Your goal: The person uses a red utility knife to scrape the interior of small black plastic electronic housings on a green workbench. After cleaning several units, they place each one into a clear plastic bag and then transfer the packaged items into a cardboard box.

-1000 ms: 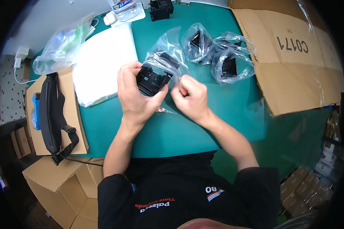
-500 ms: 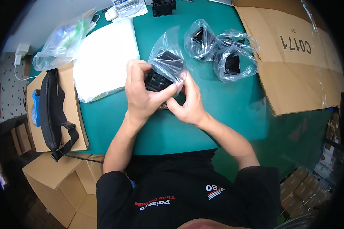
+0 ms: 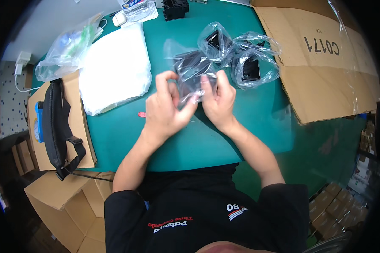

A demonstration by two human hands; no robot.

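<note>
Between my hands is a black plastic part in a clear plastic bag [image 3: 193,69], raised over the green table mat. My left hand [image 3: 168,103] grips the bag's left and near side, its thumb at the near edge. My right hand [image 3: 219,101] closes on the right side, with the thumb pressing the film. Motion blurs the bag, so the part's shape is hard to make out. Just beyond lie more bagged black parts: one bag [image 3: 216,42] right behind my hands, another [image 3: 251,68] to the right. A small red item [image 3: 142,114] lies left of my left wrist.
A white plastic bag [image 3: 114,69] lies at left, with a clear bag [image 3: 67,48] beside it. A black strap pouch [image 3: 57,122] rests on cardboard. One unbagged black part [image 3: 175,9] stands at the back. A large cardboard box [image 3: 325,80] borders the right side.
Both hands have shifted right and slightly away from me with the bagged part. The film now covers more of the part, and the small red item has come into view.
</note>
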